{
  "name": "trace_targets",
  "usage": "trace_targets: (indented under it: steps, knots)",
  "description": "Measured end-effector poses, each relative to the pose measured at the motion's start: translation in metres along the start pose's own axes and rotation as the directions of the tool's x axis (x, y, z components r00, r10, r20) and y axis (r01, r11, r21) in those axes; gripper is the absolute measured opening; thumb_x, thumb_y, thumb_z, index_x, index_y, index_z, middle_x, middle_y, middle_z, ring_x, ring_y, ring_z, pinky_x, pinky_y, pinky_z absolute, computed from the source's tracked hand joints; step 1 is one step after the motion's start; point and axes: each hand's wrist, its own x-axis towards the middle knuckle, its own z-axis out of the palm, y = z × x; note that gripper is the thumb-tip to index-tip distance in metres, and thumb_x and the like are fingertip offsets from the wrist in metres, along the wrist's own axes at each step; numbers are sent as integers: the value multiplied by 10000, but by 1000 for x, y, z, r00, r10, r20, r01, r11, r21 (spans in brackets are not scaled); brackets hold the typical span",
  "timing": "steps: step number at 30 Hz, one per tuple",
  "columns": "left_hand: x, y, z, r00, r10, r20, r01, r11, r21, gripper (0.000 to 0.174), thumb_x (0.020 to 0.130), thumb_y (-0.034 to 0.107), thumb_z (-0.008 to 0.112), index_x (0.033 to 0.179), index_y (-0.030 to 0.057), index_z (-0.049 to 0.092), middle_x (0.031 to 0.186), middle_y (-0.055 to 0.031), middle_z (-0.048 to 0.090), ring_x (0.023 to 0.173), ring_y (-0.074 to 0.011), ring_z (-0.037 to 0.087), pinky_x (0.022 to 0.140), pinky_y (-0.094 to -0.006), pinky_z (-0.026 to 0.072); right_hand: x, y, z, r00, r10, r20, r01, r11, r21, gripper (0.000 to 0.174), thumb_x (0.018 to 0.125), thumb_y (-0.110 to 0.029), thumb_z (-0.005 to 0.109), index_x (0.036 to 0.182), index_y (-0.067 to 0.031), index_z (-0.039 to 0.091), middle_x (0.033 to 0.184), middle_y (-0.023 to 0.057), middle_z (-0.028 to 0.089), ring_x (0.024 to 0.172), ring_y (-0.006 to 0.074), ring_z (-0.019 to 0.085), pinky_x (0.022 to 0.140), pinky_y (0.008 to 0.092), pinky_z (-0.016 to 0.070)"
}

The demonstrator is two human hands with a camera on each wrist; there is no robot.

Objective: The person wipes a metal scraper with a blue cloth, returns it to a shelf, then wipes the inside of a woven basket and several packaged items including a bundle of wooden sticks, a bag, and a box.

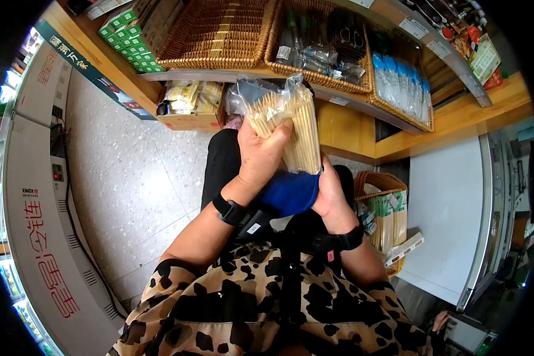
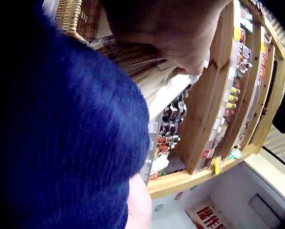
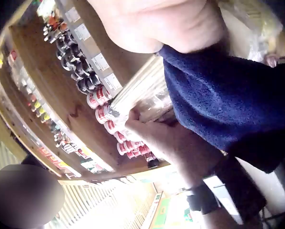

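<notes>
A clear plastic bag of bamboo skewers (image 1: 302,130) stands tilted up in front of the person's body. The left hand (image 1: 258,155) grips it, thumb across the front and the other fingers hidden behind. A dark blue cloth (image 1: 291,193) hangs at the lower end of the bag. The right hand (image 1: 331,193) holds this cloth against the bag's lower right edge, its fingers mostly hidden behind. Seen from the right wrist, the cloth (image 3: 219,100) drapes down from beneath the right hand (image 3: 157,24). The cloth (image 2: 95,124) fills much of the left wrist view.
Wicker baskets (image 1: 216,35) line a wooden shelf ahead, one with packaged utensils (image 1: 326,53). Beneath it stands a cardboard box (image 1: 193,120) of yellow packets. To the right a floor basket (image 1: 382,181) holds more packs. A long white freezer (image 1: 47,237) runs along the left.
</notes>
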Motion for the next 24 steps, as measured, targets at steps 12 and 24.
trace_targets:
  steps: [12,24]
  knots:
    - [-17,1,-16,970,-139,197,118,986,117,322,773,85,634,1073,-4,559,936,-40,631,836,-93,573,750,-256,480,-33,-59,9,793,-599,108,529,590,-611,379,970,-270,439,1233,1,456,1160,89,560,1033,163,543,913,296,424]
    - [-55,5,-12,836,-270,478,105,933,344,338,759,94,643,1066,-11,550,946,-46,625,849,-97,574,751,-264,478,-56,-81,66,903,-88,419,426,79,-901,133,840,-63,586,955,-3,614,985,59,597,966,149,541,889,281,405]
